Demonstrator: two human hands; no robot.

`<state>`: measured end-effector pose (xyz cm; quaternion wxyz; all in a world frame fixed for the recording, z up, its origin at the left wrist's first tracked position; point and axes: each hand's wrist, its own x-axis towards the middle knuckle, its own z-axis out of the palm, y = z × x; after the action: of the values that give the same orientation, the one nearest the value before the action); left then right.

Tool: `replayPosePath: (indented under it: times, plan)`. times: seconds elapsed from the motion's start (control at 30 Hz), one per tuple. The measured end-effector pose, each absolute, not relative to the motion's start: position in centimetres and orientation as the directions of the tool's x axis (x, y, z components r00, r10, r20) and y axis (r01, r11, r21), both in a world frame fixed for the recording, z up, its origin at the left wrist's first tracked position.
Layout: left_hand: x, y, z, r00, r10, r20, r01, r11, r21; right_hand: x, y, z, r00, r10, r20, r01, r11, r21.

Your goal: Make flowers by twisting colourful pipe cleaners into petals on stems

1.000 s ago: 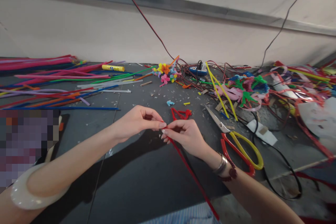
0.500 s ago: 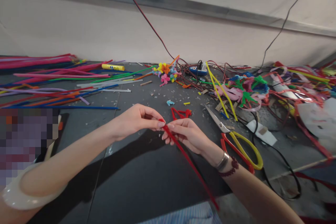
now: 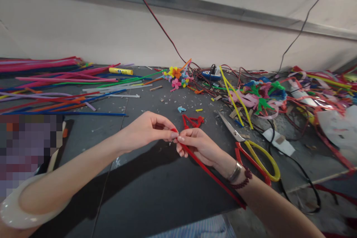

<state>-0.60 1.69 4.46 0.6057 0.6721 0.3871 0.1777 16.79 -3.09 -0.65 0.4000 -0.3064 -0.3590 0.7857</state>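
Red pipe cleaner [image 3: 213, 174], pinched by left hand [image 3: 147, 128] and right hand [image 3: 199, 145] left of the scissors [image 3: 237, 136], slants nearward beside the right.

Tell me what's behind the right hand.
A bent red piece lies on the dark table behind the right hand; whatever the hand covers, perhaps the piece's near end, cannot be seen.

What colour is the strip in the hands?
The strip is red, seen best in the head view.
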Motion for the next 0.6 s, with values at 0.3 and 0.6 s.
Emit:
replayPosePath:
  times: [0.3, 0.6]
  plan:
    - [-0.1, 1.3, 3.7, 0.570, 0.761, -0.311, 0.336, 0.130, 0.933, 16.5, -4.1, -0.8, -0.201, 0.937, 0.284, 0.407, 0.344, -0.846]
    - [-1.7, 3.4, 3.2, 0.699, 0.701, -0.141, 0.240, -0.044, 0.970, 16.6, -3.5, -0.4, -0.148, 0.989, 0.032, 0.131, 0.051, -0.990]
